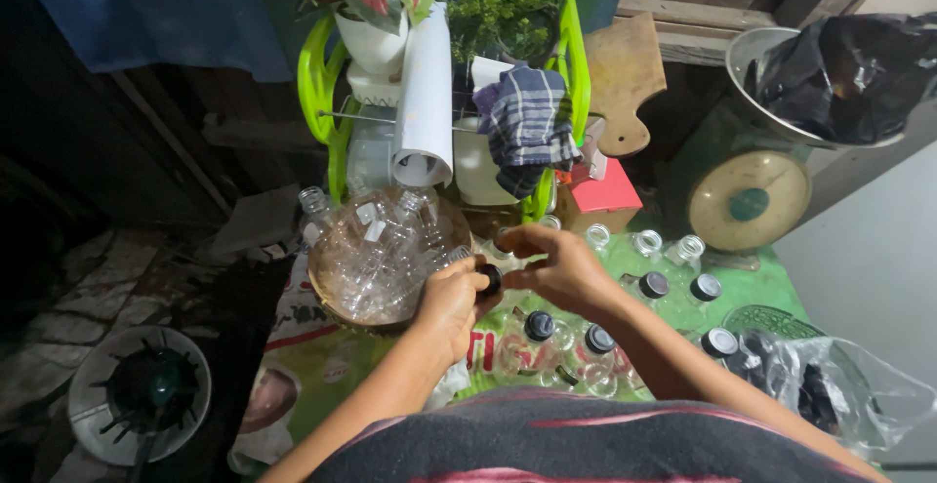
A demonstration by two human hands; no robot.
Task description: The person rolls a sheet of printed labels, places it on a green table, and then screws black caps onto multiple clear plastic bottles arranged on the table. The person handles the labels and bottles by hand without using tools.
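Head view: a small clear bottle with a black cap (491,277) is held above the middle of the worktop (771,293). The cap is pinched by the left hand (451,302); the right hand (556,266) is curled around the bottle's body. Capped bottles (539,327) stand beneath; a basket of empty bottles (376,254) sits toward the far left edge.

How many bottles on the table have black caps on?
5 bottles with black caps: two in front of the hands, two further right, and one beside the plastic bag. The arms may hide more.
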